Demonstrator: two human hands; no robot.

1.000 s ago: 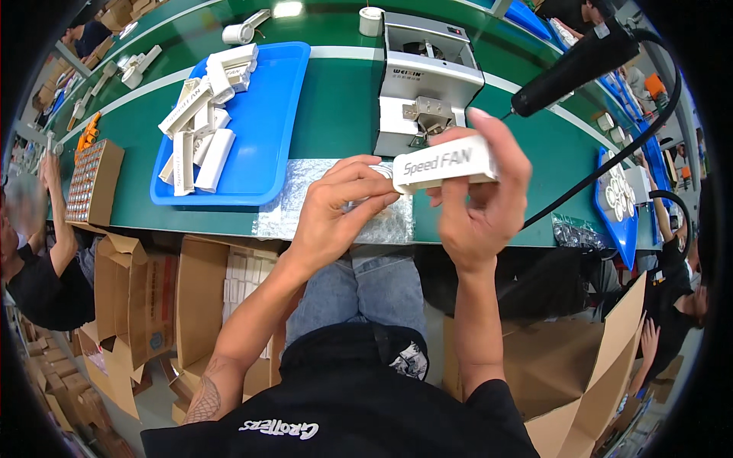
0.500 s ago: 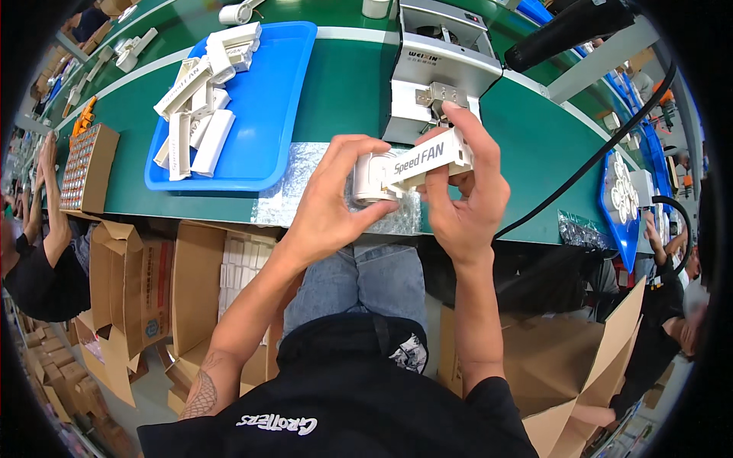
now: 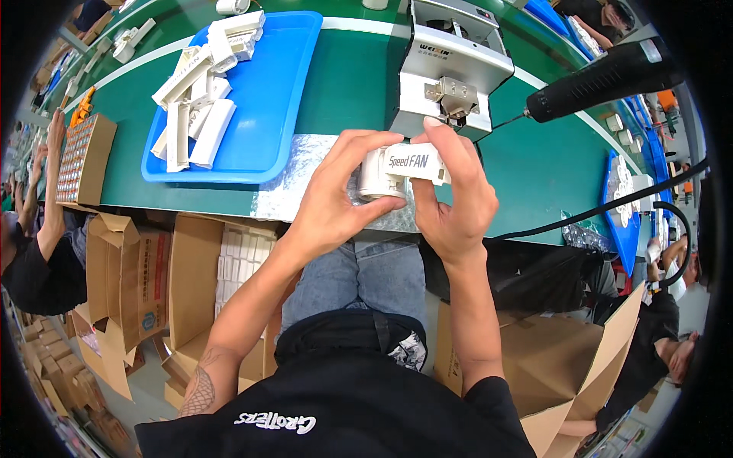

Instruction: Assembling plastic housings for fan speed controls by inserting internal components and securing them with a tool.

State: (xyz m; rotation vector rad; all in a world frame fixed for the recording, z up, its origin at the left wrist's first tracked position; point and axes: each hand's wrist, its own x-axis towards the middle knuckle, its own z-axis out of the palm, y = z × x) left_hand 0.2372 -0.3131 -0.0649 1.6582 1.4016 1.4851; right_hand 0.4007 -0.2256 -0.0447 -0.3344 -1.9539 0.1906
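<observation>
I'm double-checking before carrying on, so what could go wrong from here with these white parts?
The white round plastic housing in the left hand and the white rectangular plastic piece in the right hand might sit crooked or slip, since only fingers hold them. The right hand could bump the silver boxy metal machine just beyond. A rightward swing might knock the black cylindrical power tool, whose thin tip points toward the machine.

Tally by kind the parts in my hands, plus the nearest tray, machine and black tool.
White cylindrical part: 1
White handle piece: 1
Blue tray: 1
Silver screw feeder: 1
Black electric screwdriver: 1
Total: 5
</observation>
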